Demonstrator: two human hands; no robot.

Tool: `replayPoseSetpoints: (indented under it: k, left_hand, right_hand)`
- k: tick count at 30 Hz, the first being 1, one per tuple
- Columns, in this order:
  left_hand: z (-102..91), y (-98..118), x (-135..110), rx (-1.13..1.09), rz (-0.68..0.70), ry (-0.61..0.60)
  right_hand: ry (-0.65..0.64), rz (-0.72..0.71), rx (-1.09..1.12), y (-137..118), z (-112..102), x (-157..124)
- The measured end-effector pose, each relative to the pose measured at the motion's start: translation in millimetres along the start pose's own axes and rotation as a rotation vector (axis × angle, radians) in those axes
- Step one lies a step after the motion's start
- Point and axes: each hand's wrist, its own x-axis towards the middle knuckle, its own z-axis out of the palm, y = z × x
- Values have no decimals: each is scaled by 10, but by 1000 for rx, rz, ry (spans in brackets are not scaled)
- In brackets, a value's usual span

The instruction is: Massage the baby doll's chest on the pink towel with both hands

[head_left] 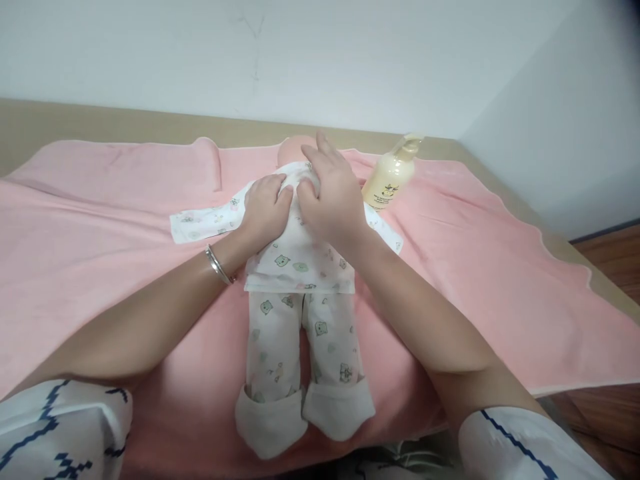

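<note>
A baby-sized figure in a white printed top (pixel 300 267) and matching trousers (pixel 275 333) lies with its legs towards me; I cannot tell whether it is a doll. My left hand (pixel 265 208) rests on the chest part of the top, thumb apart from the fingers. On the other side, my right hand (pixel 333 197) is at the upper chest with its fingers spread and partly raised. Behind it, the rounded skin-toned head (pixel 293 150) is mostly hidden. The sleeves stretch out to both sides, and the trouser ends are folded into white cuffs (pixel 273 423).
A pink blanket (pixel 125 200) covers most of the tan surface (pixel 100 120) under the figure. A pale yellow pump bottle (pixel 390 177) leans to the right beside the right sleeve. A white wall (pixel 175 60) rises behind, and wooden flooring (pixel 610 267) shows at the right.
</note>
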Motion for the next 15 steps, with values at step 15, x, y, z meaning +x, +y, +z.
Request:
replayPoseSetpoints:
  k: [15]
  left_hand:
    - [-27, 52, -10, 4, -43, 6]
  right_hand:
    - [24, -4, -15, 78, 248, 7]
